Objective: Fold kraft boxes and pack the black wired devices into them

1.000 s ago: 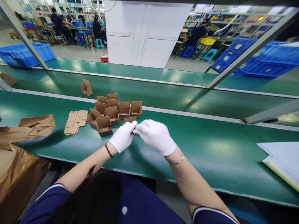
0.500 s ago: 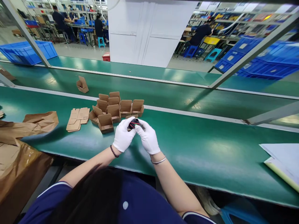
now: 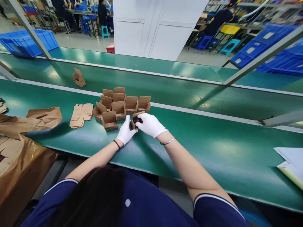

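Note:
Both my hands wear white gloves. My right hand [image 3: 150, 125] holds a small black part with red on it [image 3: 137, 120] inside the mouth of an open small cardboard box [image 3: 135, 117] on the green table [image 3: 213, 151]. My left hand [image 3: 125, 132] grips that box's near left side. Several more open small brown boxes [image 3: 119, 104] stand in a cluster just behind and to the left.
A stack of flat box blanks [image 3: 80, 114] lies left of the cluster, and one lone box [image 3: 79, 78] sits on the farther belt. Brown paper bags [image 3: 30, 121] are at the left. White and yellow sheets [image 3: 290, 162] lie at the right. Blue crates [image 3: 26, 42] and seated workers are behind.
My hands moved forward from in front of my chest to the box cluster. The black part went from between my fingertips down into the nearest open box.

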Motion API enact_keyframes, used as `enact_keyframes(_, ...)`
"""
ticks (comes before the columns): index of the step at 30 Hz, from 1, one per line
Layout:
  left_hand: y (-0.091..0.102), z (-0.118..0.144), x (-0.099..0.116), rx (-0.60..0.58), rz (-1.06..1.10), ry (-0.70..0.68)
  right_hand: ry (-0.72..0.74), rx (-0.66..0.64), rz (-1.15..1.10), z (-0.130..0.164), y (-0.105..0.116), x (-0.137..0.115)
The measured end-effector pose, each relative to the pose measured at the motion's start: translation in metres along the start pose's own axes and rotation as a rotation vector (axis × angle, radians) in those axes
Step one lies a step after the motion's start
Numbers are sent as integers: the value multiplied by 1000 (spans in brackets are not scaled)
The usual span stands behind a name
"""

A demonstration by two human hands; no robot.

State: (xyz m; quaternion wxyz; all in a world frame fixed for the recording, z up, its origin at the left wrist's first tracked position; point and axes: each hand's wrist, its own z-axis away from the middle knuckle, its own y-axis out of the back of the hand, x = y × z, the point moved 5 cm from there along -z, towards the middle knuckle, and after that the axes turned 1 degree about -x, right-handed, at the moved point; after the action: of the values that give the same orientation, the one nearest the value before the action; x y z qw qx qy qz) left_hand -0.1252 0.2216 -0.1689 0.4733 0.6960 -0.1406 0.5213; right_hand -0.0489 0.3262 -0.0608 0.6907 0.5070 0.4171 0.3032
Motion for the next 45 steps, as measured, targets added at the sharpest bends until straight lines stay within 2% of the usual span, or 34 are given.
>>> enact_keyframes(2,0,-8,0,-37,-33,-9,-10,-91,147,-12,-4,-9)
enact_keyframes(4,3,-11,2,-33,-79,-34,40,-191,230,-22,-11,-16)
enact_keyframes(8,6,-9,1,-28,-117,-28,203,-309,278,-31,-20,-18)
enact_keyframes(12,3,-8,0,-35,-121,-32,322,-405,312,-28,-20,-17)
enact_keyframes(15,2,-9,1,-41,-110,-36,276,-440,351,-25,-16,-21)
enact_keyframes(18,2,-10,4,-47,-97,-33,115,-435,345,-24,-13,-22)
enact_keyframes(20,2,-11,5,-52,-88,-41,58,-419,315,-25,-13,-23)
enact_keyframes(29,1,-9,8,-71,-100,-80,-11,-279,258,-33,-20,-18)
enact_keyframes(33,-2,-7,8,-64,-85,-120,0,-342,292,-34,-31,-21)
enact_keyframes(37,-1,-10,4,-70,-128,-85,82,-417,289,-24,-31,-21)
enact_keyframes(42,-8,-11,9,-91,-129,-80,121,-182,372,5,-30,-18)
enact_keyframes(45,1,5,29,-148,-178,-50,70,-143,379,21,-41,-7)
